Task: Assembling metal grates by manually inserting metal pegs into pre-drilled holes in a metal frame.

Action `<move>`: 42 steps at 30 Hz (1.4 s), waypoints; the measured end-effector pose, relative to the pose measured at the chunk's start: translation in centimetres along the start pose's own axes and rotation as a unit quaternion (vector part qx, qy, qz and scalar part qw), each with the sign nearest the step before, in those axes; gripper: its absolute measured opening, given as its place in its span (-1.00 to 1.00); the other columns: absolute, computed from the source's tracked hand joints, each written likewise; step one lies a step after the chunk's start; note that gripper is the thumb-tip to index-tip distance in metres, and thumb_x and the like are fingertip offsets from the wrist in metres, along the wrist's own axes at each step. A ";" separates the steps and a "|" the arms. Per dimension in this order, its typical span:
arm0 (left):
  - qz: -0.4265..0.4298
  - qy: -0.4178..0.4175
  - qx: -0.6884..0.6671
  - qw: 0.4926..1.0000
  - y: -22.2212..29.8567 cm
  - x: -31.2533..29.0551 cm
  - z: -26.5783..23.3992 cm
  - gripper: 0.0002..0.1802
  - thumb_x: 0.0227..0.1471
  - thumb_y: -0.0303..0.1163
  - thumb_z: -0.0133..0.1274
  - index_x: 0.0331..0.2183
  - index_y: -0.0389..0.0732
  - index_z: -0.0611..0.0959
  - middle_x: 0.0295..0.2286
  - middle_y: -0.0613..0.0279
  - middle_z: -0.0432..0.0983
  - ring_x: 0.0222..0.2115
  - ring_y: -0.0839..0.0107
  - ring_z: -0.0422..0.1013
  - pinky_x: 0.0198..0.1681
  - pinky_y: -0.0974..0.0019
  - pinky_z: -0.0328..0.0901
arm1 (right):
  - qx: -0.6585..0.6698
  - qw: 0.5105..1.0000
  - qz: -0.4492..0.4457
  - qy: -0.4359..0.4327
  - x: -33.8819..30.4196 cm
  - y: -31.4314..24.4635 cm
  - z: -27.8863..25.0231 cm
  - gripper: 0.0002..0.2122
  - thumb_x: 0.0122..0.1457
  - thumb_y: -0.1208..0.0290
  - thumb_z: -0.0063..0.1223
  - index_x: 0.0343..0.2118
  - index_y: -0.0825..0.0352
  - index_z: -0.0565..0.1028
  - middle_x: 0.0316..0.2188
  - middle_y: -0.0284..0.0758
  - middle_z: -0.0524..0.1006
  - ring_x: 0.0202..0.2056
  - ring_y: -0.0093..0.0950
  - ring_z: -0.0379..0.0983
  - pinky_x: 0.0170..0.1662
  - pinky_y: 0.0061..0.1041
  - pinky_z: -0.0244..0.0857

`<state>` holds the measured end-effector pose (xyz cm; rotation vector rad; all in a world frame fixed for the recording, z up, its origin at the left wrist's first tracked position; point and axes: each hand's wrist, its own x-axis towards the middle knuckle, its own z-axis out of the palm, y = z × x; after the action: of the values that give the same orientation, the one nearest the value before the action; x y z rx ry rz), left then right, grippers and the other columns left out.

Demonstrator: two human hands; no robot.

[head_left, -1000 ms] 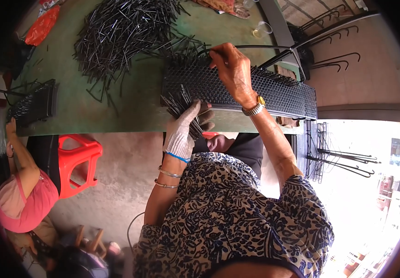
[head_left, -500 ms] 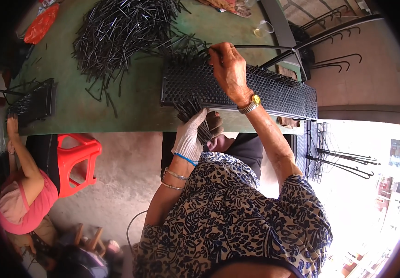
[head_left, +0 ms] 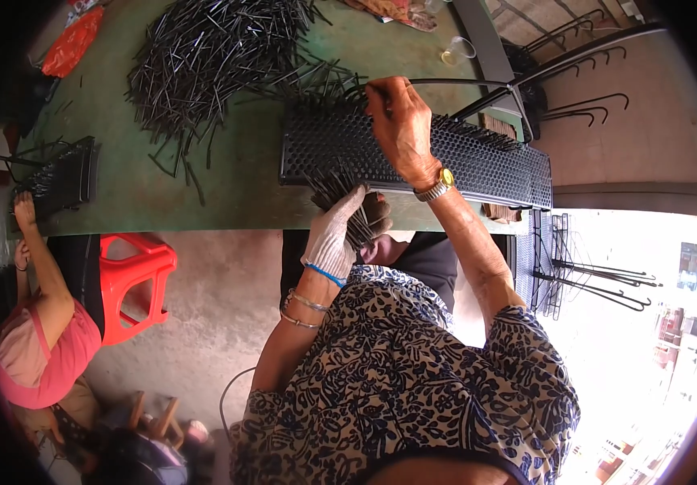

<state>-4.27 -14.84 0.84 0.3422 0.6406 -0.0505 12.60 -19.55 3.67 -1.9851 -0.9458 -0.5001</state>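
Note:
My left hand [head_left: 335, 240], in a pale glove with a blue cuff, is closed around a bundle of thin black strips [head_left: 339, 187] just off the table's near edge. The strips fan out toward a long black perforated panel [head_left: 461, 166]. My bare right hand [head_left: 402, 128], with a watch at the wrist, is over the far part of the panel. Its fingers are pinched beside a cluster of black strips [head_left: 328, 95] standing at the panel's far left side. What lies between those fingertips is hidden. More strips line the panel's far edge to the right.
A big heap of loose black strips [head_left: 211, 69] covers the far left of the green table [head_left: 235, 202]. A black bar frame [head_left: 478, 105] rises behind the panel. At the left, a co-worker's hand [head_left: 25, 208] touches another panel [head_left: 73, 174]. A red stool [head_left: 134, 283] stands below.
My left hand has shifted slightly up and right with the strips, nearer the panel. My right hand stays almost in place. The co-worker's hand has moved a little.

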 end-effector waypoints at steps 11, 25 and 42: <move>-0.022 -0.008 -0.002 1.000 -0.4 0.5 -0.8 -0.78 0.13 -0.26 0.07 -0.32 -0.22 0.57 -0.46 0.15 0.57 -0.56 0.26 0.53 -0.57 0.36 0.42 | -0.026 0.999 -0.005 -0.022 0.2 0.0 0.0 -0.92 0.12 0.58 0.07 -0.33 0.36 0.44 -0.48 -0.21 0.48 -0.51 -0.30 0.48 -0.43 -0.38 0.33; 0.000 0.028 0.046 0.999 -0.7 0.1 0.0 -0.74 0.09 -0.15 0.12 -0.40 -0.15 0.60 -0.55 0.27 0.56 -0.62 0.34 0.53 -0.78 0.45 0.18 | -0.080 0.994 -0.001 -0.070 0.6 -1.0 -0.5 -0.93 0.13 0.53 0.04 -0.34 0.37 0.41 -0.43 -0.13 0.48 -0.41 -0.08 0.45 -0.38 -0.21 0.33; 0.048 0.082 0.039 0.995 -0.2 0.0 0.6 -0.73 0.01 -0.28 0.22 -0.43 -0.32 0.63 -0.59 0.21 0.55 -0.74 0.44 0.40 -0.75 0.43 0.24 | -0.125 0.978 -0.036 -0.162 0.8 0.3 0.6 -0.89 0.15 0.47 0.02 -0.30 0.36 0.39 -0.40 -0.09 0.48 -0.41 -0.04 0.44 -0.38 -0.18 0.35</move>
<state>-3.97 -15.25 1.24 0.4555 0.7857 0.0445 13.34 -18.84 3.72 -2.3132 -1.2063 -0.3538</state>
